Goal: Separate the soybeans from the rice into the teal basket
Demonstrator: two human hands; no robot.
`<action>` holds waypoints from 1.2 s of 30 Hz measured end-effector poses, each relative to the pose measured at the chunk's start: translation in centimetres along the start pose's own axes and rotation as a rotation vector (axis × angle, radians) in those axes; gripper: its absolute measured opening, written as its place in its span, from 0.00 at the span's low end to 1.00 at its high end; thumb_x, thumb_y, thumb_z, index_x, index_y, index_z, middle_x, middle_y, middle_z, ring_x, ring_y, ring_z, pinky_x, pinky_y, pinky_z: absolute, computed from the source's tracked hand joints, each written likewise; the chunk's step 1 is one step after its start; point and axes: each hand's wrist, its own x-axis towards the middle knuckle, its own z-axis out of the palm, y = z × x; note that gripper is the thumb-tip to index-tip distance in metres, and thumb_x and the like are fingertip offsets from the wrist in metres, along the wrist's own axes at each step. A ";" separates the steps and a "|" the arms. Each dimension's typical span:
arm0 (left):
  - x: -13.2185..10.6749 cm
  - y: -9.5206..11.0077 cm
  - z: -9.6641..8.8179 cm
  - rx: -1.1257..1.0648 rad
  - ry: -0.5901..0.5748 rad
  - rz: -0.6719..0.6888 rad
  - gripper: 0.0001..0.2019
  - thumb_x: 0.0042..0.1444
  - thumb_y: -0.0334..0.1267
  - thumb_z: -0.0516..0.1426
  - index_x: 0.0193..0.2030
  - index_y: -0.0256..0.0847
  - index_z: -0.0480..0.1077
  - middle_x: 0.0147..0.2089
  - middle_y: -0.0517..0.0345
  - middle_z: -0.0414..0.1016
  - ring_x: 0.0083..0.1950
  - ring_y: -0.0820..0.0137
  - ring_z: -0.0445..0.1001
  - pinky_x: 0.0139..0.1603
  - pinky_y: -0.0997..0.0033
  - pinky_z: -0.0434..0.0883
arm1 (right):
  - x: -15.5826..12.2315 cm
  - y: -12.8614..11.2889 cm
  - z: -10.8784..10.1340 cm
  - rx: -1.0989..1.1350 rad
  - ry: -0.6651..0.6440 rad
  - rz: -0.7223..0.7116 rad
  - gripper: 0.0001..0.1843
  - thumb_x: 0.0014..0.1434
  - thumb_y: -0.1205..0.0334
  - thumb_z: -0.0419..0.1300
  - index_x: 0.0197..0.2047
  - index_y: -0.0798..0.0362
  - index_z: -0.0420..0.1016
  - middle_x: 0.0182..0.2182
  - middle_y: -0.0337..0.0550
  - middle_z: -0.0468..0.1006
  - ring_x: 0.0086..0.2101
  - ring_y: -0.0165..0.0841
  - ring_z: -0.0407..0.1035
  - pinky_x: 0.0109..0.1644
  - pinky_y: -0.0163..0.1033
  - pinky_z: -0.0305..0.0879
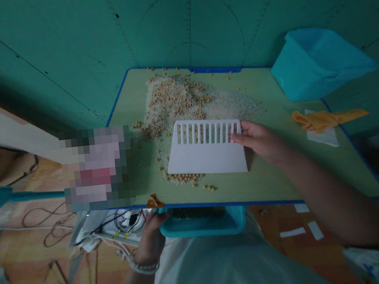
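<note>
A white plastic scraper point(208, 158) with a row of slots along its top is gripped by my right hand point(257, 141) at its upper right corner. The scraper leans over the tabletop, and a few yellow beans point(184, 177) lie along its lower left edge. Behind it spreads a pile of white rice-like grains point(233, 103) mixed with round yellow beans point(174, 94). Below the table's front edge, my left hand point(154, 236) is closed on the left end of a teal tray point(202, 232). Dark contents show inside the tray, but I cannot make them out.
The pale green table point(281, 173) has a blue rim and stands against a green wall. At its right are a teal open container point(310, 70) and an orange cloth point(326, 119) on white paper. A blurred patch point(97, 169) covers the left edge. Cables point(49, 224) lie on the floor.
</note>
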 end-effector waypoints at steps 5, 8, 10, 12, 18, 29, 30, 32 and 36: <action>-0.4 0.1 0.6 -0.026 -0.030 -0.019 0.14 0.30 0.38 0.68 0.30 0.47 0.81 0.32 0.56 0.84 0.46 0.49 0.78 0.46 0.55 0.74 | -0.2 0.0 0.1 0.007 -0.056 0.031 0.14 0.48 0.58 0.67 0.38 0.52 0.72 0.31 0.40 0.80 0.32 0.33 0.73 0.39 0.39 0.66; -0.4 0.1 0.8 -0.040 -0.041 -0.033 0.13 0.30 0.37 0.68 0.29 0.46 0.81 0.31 0.55 0.83 0.46 0.49 0.78 0.47 0.55 0.74 | -0.2 -0.1 0.0 0.010 -0.067 0.028 0.14 0.48 0.57 0.67 0.38 0.52 0.72 0.32 0.40 0.81 0.33 0.33 0.74 0.39 0.39 0.67; -0.4 0.1 0.9 -0.043 -0.036 -0.035 0.14 0.30 0.37 0.68 0.29 0.45 0.81 0.31 0.55 0.84 0.46 0.49 0.78 0.47 0.54 0.74 | -0.3 -0.1 0.1 0.011 -0.087 0.034 0.15 0.48 0.57 0.68 0.37 0.52 0.72 0.32 0.41 0.81 0.32 0.33 0.74 0.39 0.39 0.67; -0.5 0.1 1.0 -0.042 -0.031 -0.036 0.15 0.29 0.37 0.68 0.30 0.45 0.81 0.32 0.56 0.84 0.45 0.49 0.78 0.47 0.54 0.74 | -0.3 -0.3 0.1 0.016 -0.118 0.047 0.16 0.48 0.57 0.68 0.38 0.52 0.71 0.32 0.40 0.81 0.32 0.33 0.74 0.38 0.39 0.68; -0.6 0.2 1.2 -0.057 -0.037 -0.033 0.15 0.29 0.36 0.69 0.30 0.46 0.80 0.28 0.57 0.82 0.44 0.50 0.79 0.47 0.54 0.73 | -0.6 -0.5 0.4 0.024 -0.160 0.058 0.16 0.47 0.58 0.69 0.37 0.52 0.71 0.31 0.40 0.81 0.31 0.32 0.74 0.38 0.38 0.69; -0.5 -0.1 1.1 -0.055 -0.061 -0.039 0.17 0.30 0.37 0.69 0.33 0.47 0.81 0.32 0.57 0.83 0.48 0.49 0.77 0.49 0.53 0.72 | -0.7 -0.5 0.3 -0.012 -0.242 0.099 0.14 0.48 0.58 0.68 0.37 0.52 0.71 0.28 0.37 0.80 0.29 0.31 0.73 0.35 0.37 0.68; -0.5 -0.1 1.0 -0.059 -0.065 -0.036 0.17 0.30 0.37 0.69 0.34 0.47 0.81 0.32 0.56 0.83 0.48 0.48 0.77 0.49 0.53 0.72 | -0.7 -0.4 0.3 -0.016 -0.247 0.105 0.14 0.48 0.58 0.68 0.37 0.52 0.71 0.28 0.37 0.80 0.29 0.31 0.74 0.35 0.37 0.68; -0.4 -0.2 0.9 -0.059 -0.073 -0.038 0.17 0.31 0.37 0.69 0.35 0.46 0.81 0.33 0.56 0.84 0.50 0.47 0.76 0.50 0.53 0.71 | -0.7 -0.3 0.2 -0.024 -0.250 0.111 0.14 0.47 0.59 0.68 0.37 0.52 0.71 0.28 0.37 0.80 0.29 0.31 0.73 0.34 0.36 0.68; -0.3 -0.3 0.9 -0.055 -0.081 -0.044 0.18 0.34 0.37 0.68 0.37 0.47 0.81 0.37 0.56 0.84 0.50 0.47 0.76 0.52 0.51 0.70 | -0.5 -0.1 -0.2 -0.028 -0.279 0.115 0.15 0.47 0.58 0.68 0.36 0.53 0.71 0.28 0.37 0.79 0.29 0.30 0.73 0.34 0.35 0.68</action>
